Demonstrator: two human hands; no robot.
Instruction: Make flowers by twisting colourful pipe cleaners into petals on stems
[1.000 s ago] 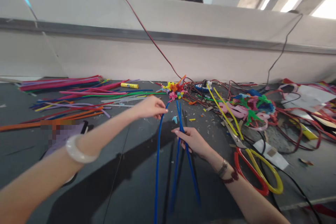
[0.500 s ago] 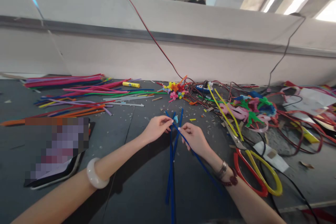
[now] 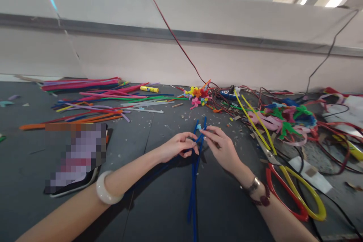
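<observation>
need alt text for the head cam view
The left hand and right hand pinch blue pipe cleaners together above a dark table, with loose colored pipe cleaners and scissors nearby.

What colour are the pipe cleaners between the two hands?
Deep blue; the pipe cleaners show best in the head view.

Blue pipe cleaners (image 3: 194, 196), red and yellow scissor handles (image 3: 286, 198)

Loose multicoloured pipe cleaners (image 3: 93, 100) and a yellow glue stick (image 3: 149, 89) lie toward the far left of the dark worktop (image 3: 136, 140); red-and-yellow-handled scissors (image 3: 285, 198) lie near its right side, beside tangled red wires (image 3: 333, 132).
</observation>
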